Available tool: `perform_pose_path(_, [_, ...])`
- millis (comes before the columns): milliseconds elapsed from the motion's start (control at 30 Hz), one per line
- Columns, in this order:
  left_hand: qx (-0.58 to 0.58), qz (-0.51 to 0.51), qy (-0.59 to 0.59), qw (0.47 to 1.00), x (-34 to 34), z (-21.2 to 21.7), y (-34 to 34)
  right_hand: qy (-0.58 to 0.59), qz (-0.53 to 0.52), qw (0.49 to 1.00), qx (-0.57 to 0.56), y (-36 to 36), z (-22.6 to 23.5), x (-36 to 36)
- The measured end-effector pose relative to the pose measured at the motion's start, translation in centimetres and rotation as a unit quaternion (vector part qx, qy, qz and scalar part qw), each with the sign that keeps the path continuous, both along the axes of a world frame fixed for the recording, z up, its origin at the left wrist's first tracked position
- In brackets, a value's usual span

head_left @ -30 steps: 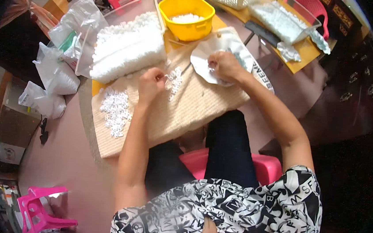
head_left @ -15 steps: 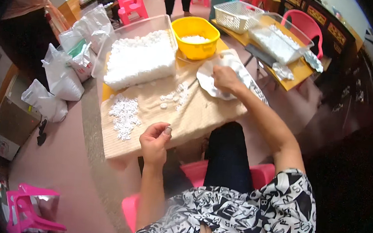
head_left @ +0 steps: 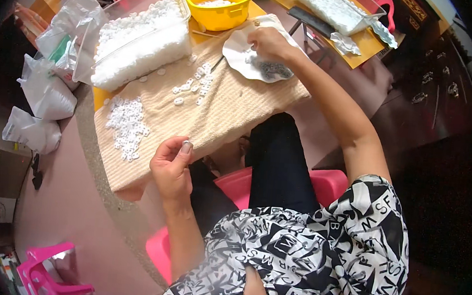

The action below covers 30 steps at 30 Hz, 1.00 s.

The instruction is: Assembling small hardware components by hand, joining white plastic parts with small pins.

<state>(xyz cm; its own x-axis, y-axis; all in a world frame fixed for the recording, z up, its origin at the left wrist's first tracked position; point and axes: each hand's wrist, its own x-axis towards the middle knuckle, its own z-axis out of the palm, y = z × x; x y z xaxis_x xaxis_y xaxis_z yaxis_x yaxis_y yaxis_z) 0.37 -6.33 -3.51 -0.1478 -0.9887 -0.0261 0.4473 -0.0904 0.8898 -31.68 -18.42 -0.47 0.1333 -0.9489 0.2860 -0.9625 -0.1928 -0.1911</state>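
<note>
At the near edge of a cloth-covered table (head_left: 156, 95), my left hand (head_left: 173, 164) is closed in a pinch between thumb and forefinger. Whatever it holds is too small to make out. My right hand (head_left: 270, 42) reaches over a white wavy-edged plate (head_left: 235, 55), fingers pressed together and pointing down; its fingertips are partly hidden. Small greyish pieces (head_left: 273, 71) lie in the plate beneath that hand. Small white pieces with holes form a heap (head_left: 127, 127) at the table's left, and a looser group (head_left: 196, 85) lies in the middle. A thin dark tool (head_left: 217, 63) rests against the plate.
Behind the cloth stand a clear bin (head_left: 138, 43) full of white pieces and a yellow tub (head_left: 217, 5). White sacks (head_left: 47, 89) line the left floor, with a pink stool (head_left: 54, 272) nearer. Another table (head_left: 314, 28) at back right carries a second clear bin (head_left: 335, 9).
The view has shifted, so the table sits higher and further left. My right hand stays over the plate, where greyish pieces now show. My left hand remains pinched by the near edge.
</note>
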Motion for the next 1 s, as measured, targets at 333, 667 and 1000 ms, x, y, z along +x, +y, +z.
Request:
perform_pose_path(333, [0.016, -0.044, 0.043, 0.998, -0.5, 0.3, 0.7, 0.088, -0.047, 0.993, 0.064, -0.3, -1.8, 1.6])
perform_pose_path(667, [0.104, -0.137, 0.222, 0.96, -1.0, 0.1, 0.6, 0.084, 0.023, 0.992, -0.092, 1.1, -1.0, -0.4])
perform_pose_path(1000, [0.09, -0.145, 0.19, 0.967, -1.7, 1.5, 2.7, -0.659, 0.083, 0.731, 0.158, 15.8, 2.7, 10.2])
